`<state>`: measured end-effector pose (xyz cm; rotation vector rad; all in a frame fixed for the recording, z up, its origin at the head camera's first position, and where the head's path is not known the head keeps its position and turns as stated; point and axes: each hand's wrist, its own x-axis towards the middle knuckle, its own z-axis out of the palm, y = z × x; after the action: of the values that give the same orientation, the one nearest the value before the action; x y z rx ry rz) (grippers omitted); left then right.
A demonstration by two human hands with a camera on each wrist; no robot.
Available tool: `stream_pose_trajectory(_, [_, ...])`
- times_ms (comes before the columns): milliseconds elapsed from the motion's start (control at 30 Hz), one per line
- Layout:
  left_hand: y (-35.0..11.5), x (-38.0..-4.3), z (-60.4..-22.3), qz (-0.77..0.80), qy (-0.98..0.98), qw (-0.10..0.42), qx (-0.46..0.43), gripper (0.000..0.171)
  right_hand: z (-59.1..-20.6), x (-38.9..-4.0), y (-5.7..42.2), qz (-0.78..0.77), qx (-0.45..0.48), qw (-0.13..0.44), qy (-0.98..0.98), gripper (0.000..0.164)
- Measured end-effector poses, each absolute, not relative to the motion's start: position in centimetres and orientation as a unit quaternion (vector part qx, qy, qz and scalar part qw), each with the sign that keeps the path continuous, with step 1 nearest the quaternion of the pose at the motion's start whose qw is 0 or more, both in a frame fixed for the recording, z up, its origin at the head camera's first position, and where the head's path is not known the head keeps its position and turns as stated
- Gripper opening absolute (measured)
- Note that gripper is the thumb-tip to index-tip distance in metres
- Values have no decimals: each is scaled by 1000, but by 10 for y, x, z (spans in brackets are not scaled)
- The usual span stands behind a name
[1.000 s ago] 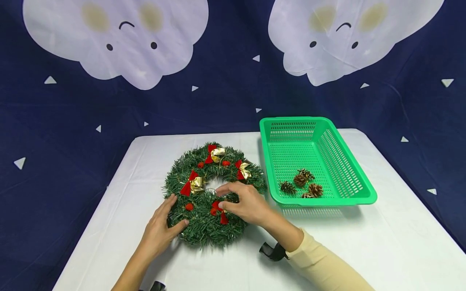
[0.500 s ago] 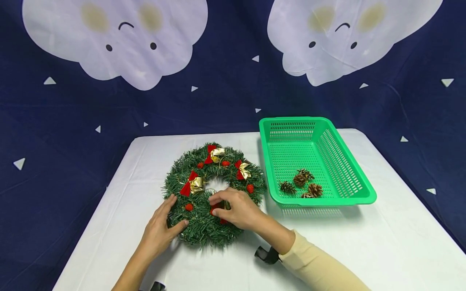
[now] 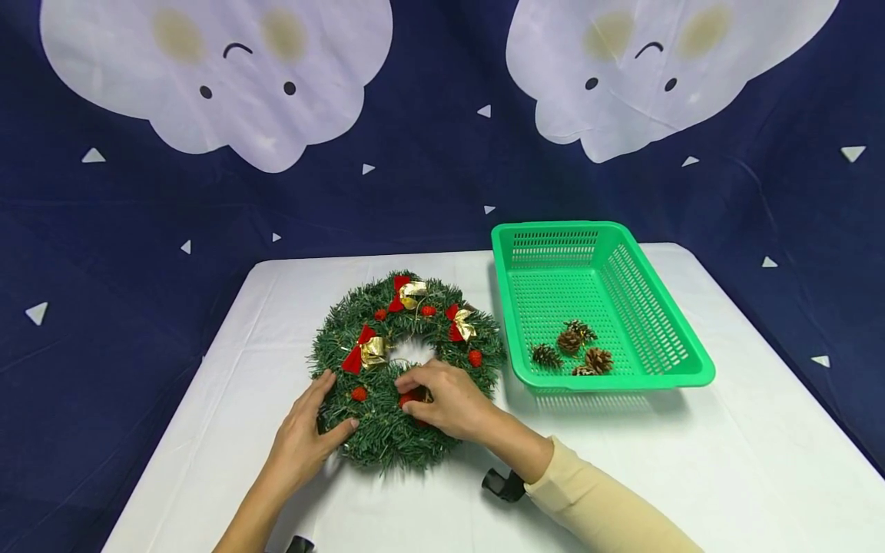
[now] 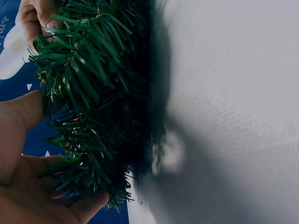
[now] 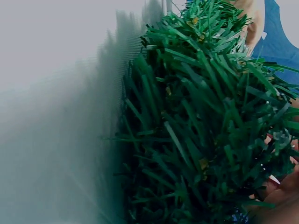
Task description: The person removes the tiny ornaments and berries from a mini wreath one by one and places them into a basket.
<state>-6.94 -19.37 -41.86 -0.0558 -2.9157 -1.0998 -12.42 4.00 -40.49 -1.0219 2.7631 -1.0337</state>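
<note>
A green artificial Christmas wreath (image 3: 390,442) lies flat on the white-covered table, decorated with red-and-gold bows and red berries. My left hand (image 3: 299,436) holds its left edge, thumb on the near side; in the left wrist view, the fingers (image 4: 88,207) curve about the needles. At the front of the ring, my right hand (image 3: 452,401) has thumb and fingers around a red bow (image 3: 413,396), pinching at it and hiding most of it. Another bow (image 3: 365,350) sits on the left, with two more toward the back. Dense needles (image 5: 201,116) fill the right wrist view.
A green plastic basket (image 3: 611,382) stands at the back right, close beside the wreath. Several pine cones (image 3: 598,360) lie near its front end. Behind the table (image 3: 747,430) hangs a dark blue cloth with clouds.
My right hand has moved slightly left over the front bow, covering more of it, and a berry on the wreath's right side has come into sight. The left hand stays in place.
</note>
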Motion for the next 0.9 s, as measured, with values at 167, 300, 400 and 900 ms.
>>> stream_pose_trajectory(167, [-194,-70,-419,-352,-936,13,-18,79,-407,-125,39,-313,-326,6,892,28])
stream_pose_trajectory(300, [-194,-70,-420,-353,-935,16,-19,79,-409,-125,38,-304,-323,11,896,29])
stream_pose_trajectory(400, [-194,-70,-421,-354,-935,16,-19,79,-410,-124,38,-298,-320,19,899,30])
stream_pose_trajectory(900, [-194,-70,-420,-355,-935,16,-20,79,-414,-124,34,-283,-315,20,906,28])
